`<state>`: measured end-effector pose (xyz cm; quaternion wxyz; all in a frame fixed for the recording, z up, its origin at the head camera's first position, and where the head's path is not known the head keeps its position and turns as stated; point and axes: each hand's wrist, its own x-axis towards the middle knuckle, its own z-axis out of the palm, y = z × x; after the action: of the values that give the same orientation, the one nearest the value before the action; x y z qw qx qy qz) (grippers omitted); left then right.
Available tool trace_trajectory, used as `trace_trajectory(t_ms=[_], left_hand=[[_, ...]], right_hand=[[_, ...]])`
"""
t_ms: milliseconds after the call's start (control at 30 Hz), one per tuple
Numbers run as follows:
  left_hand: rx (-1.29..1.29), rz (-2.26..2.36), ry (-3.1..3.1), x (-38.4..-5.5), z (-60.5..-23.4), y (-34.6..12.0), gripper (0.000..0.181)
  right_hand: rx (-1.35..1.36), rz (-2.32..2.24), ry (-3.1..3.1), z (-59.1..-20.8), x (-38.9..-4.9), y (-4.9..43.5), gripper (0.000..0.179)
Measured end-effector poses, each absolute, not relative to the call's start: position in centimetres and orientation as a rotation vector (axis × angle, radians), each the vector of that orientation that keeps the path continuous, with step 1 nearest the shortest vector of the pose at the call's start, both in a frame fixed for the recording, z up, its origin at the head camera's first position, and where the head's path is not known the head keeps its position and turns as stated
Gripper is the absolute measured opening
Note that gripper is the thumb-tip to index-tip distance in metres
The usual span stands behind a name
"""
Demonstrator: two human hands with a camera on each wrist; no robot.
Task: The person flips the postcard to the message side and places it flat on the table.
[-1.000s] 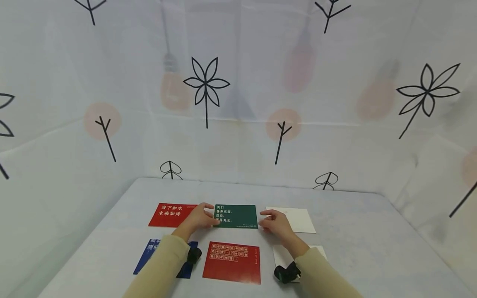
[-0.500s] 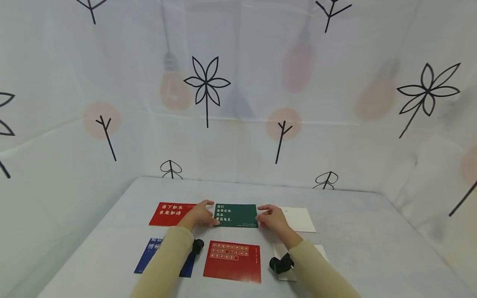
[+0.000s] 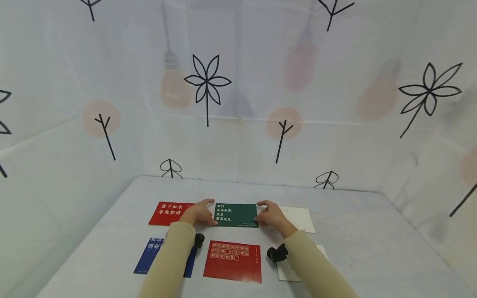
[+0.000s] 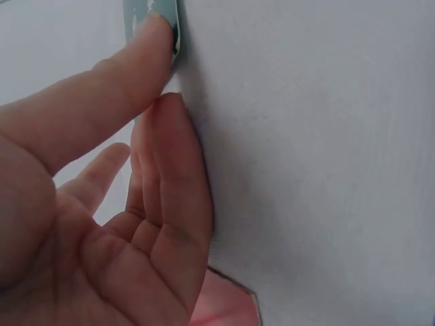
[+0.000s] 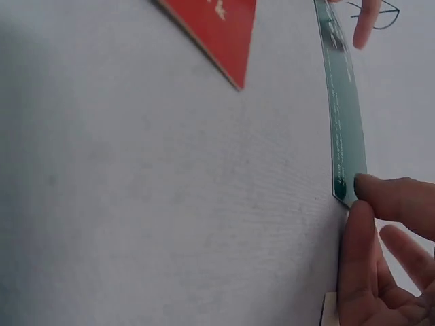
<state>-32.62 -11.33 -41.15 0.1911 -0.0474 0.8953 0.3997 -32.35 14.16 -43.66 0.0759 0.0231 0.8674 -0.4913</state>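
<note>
A green postcard (image 3: 236,215) with white lettering lies in the middle of the back row on the table. My left hand (image 3: 199,213) holds its left edge; in the left wrist view the thumb (image 4: 146,51) overlaps the card's corner and the other fingers stand upright just below. At the opposite edge, my right hand (image 3: 273,217) pinches the near corner between thumb and fingers, seen in the right wrist view. Partly behind the left hand is a red postcard (image 3: 167,212), and a white card (image 3: 303,219) sits behind the right hand.
In the front row lie a blue postcard (image 3: 147,260) partly under the left sleeve, a red postcard (image 3: 232,263) in the middle and a white card (image 3: 287,271) partly hidden by the right sleeve. A white printed curtain (image 3: 238,145) rises behind the white table (image 3: 357,248).
My right hand has come left from beside the white card to the green postcard's right edge. The left hand stays at the left edge, its forearm shifted slightly right. The cards keep their places.
</note>
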Motion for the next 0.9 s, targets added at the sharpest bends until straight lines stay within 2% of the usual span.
trace_trajectory(t_ms=[200, 400, 900], left_hand=[[-0.119, 1.036, 2.551, -33.2, -41.3, -10.9, 0.082], [-0.148, 0.993, 2.576, -33.6, -41.4, -10.9, 0.078], [-0.179, 1.099, 2.535, -33.7, -41.9, -10.9, 0.077]], right_hand=[[0.006, -1.253, 2.654, -42.9, -32.9, 14.2, 0.062], [-0.048, -1.106, 2.659, -42.6, -33.4, 13.8, 0.062], [-0.042, -1.229, 2.646, -43.0, -33.3, 13.5, 0.07]])
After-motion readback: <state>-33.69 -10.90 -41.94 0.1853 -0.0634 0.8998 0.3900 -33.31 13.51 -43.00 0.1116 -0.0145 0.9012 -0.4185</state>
